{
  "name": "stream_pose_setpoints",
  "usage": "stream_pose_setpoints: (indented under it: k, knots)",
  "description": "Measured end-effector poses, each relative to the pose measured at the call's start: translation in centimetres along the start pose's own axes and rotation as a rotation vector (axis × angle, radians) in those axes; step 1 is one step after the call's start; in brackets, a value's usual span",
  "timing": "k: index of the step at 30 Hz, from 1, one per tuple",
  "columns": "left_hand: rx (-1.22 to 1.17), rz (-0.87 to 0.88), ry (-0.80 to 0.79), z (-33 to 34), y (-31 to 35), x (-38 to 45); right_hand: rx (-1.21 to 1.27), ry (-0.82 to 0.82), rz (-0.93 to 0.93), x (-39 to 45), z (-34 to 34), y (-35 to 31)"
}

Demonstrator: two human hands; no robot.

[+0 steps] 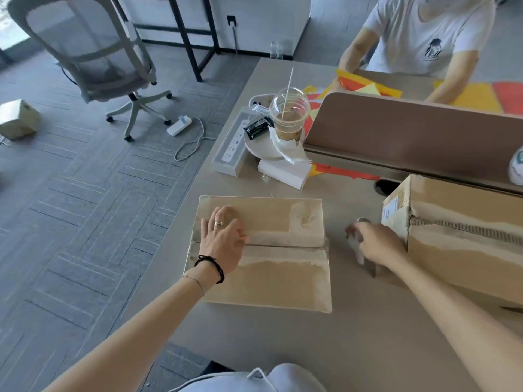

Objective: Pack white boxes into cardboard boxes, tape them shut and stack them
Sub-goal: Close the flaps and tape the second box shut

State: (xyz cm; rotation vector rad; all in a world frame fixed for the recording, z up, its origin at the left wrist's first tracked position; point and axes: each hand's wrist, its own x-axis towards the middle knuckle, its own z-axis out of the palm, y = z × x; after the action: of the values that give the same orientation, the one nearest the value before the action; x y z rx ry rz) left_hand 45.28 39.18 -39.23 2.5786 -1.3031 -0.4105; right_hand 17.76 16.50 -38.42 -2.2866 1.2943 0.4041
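Note:
A flat cardboard box (283, 275) lies closed on the table in front of me, with clear tape along its middle seam. My left hand (223, 239) presses flat on its left part, fingers straight. To the right of the box my right hand (373, 241) is blurred and curls round a thin dark tool (373, 271), perhaps scissors, just above the tabletop. A bigger cardboard box (464, 244) with a label and a torn taped seam stands right next to that hand. One white box (283, 172) lies further back under a round plate.
Behind the box stand a plastic cup of coffee (288, 114) on a plate, a power strip (232, 145) and a brown desk divider (410, 134). A person in a white shirt (418, 32) sits across with coloured paper. An office chair (93, 60) and a small cardboard box (17, 118) are on the floor to the left.

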Motion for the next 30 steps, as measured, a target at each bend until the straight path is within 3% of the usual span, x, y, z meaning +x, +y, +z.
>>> stream_pose_setpoints:
  k: [5, 9, 15, 18, 22, 30]
  knots:
    - [-0.345, 0.086, 0.084, -3.2, 4.6, -0.8, 0.581, 0.253, -0.064, -4.9, -5.5, -2.4]
    - [-0.750, 0.181, -0.067, -7.7, 11.4, -2.5, 0.675, 0.352, -0.245, -9.2, -7.4, -7.9]
    - [-1.121, 0.057, -0.486, -10.9, 10.8, -3.4, 0.621, 0.460, -0.280, -10.7, -5.8, -14.0]
    - [-1.213, -0.072, -0.670, -12.3, 8.4, -3.4, 0.453, 0.530, -0.298, -10.6, -4.9, -15.9]
    - [-1.399, -0.169, -0.855, -12.7, 5.0, -3.5, 0.402, 0.470, -0.384, -10.1, -3.8, -18.5]
    - [-1.613, -0.243, -0.791, -11.6, 0.2, -4.3, 0.217, 0.520, -0.558, -8.4, -1.3, -22.7]
